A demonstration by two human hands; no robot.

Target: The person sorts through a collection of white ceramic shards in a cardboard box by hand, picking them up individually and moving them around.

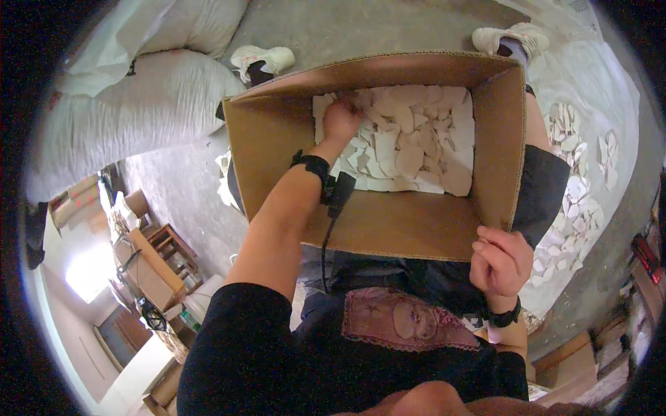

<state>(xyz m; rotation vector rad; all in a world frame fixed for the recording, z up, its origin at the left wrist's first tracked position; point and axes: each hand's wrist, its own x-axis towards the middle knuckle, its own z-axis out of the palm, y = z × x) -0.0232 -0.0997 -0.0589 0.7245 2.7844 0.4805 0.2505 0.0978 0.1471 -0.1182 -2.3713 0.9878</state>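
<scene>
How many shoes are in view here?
2: one white shoe past the far left corner of the cardboard box, another white shoe past its far right corner. The box could hide others.

We see a grey floor (374,31), a bright window (90,272), a pale wall (80,340) and slatted wooden furniture (173,249) at left.

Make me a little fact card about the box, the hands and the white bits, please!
Container: open cardboard box
Inside: many flat white pieces
Left hand: in the box, at the far left, by the pieces; grip unclear
Right hand: curled at the box's near right corner
Off right: more white pieces on a pale sheet
Off left: big white sacks
</scene>
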